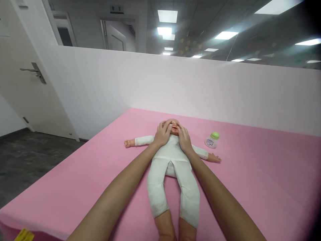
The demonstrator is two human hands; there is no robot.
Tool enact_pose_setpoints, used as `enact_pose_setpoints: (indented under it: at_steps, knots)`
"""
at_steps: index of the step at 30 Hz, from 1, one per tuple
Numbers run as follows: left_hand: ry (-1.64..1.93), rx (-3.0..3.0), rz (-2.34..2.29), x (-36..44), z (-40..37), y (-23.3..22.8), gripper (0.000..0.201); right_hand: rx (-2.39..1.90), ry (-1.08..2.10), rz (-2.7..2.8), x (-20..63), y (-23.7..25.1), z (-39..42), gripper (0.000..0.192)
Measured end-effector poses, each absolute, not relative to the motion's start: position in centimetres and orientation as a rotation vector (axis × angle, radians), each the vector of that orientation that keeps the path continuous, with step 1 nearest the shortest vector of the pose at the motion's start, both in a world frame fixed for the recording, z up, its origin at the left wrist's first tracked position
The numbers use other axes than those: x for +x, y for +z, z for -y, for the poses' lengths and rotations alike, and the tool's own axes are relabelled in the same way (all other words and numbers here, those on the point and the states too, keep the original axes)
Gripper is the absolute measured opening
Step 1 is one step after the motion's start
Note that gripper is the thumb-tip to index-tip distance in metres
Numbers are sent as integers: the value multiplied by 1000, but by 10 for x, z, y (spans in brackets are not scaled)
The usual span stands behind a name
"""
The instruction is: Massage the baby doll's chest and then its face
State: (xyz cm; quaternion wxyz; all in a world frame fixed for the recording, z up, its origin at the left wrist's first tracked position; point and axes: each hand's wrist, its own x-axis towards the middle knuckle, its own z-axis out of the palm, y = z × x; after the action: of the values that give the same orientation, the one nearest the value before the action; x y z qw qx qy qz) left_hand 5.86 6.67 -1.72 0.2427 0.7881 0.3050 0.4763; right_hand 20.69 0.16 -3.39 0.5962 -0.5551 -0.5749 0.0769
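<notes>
The left hand [162, 134] lies flat against one side of the baby doll's face, fingers extended and close together; the right hand [185, 138] mirrors it on the other cheek. Neither is closed in a grip, and the mouth shows in the narrow gap between the fingertips.

The white-suited baby doll [172, 150] lies on its back between the forearms, its long axis running straight away from the person, head at the far end and legs toward the near side. Both hands are about equally near the head, one on each flank. The doll's arms spread out sideways.

Off to the right, beyond the doll's outstretched arm, a small green-capped bottle [212, 141] sits apart, nearer the right hand. Pink cloth [250, 174] lies under everything, reaching to the white wall [180, 83].
</notes>
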Motion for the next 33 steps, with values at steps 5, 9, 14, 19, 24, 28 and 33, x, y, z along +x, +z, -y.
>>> enact_pose_setpoints:
  at_steps: [5,9,14,19,24,28,33]
  knots:
    - [1304,2145,-803,58,-69,-17,47,-1299,178,1333,209,-35,-4,61]
    - [1298,2147,-794,57,-69,-17,46,-1320,178,1348,208,-34,-4,65]
    - [1291,2143,-806,57,-69,-17,46,-1331,228,1353,208,-32,-2,69]
    - [1311,2139,-829,58,-69,-18,46,-1317,200,1366,208,-33,-3,67]
    - [1320,2137,-827,59,-67,-17,47,-1323,190,1346,210,-35,-4,62]
    - [1309,2139,-823,58,-65,-16,43,-1311,188,1376,211,-35,-3,62]
    - [1315,2150,-842,59,-67,-17,47,-1306,179,1361,212,-35,-3,58]
